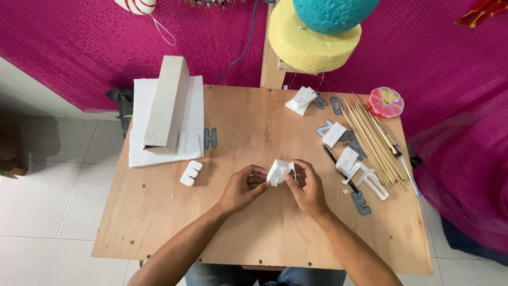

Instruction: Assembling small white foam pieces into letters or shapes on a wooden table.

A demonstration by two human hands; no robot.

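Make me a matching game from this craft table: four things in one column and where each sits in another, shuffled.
Things:
1. white foam piece
2. bundle of wooden skewers
3. tall grey box
4. round pink container

Places:
A. standing on the white foam sheet, left side of the table
B. far right corner of the table
C. held between the left hand and right hand
D. lying along the right side of the table

Pairs: 1-C, 2-D, 3-A, 4-B
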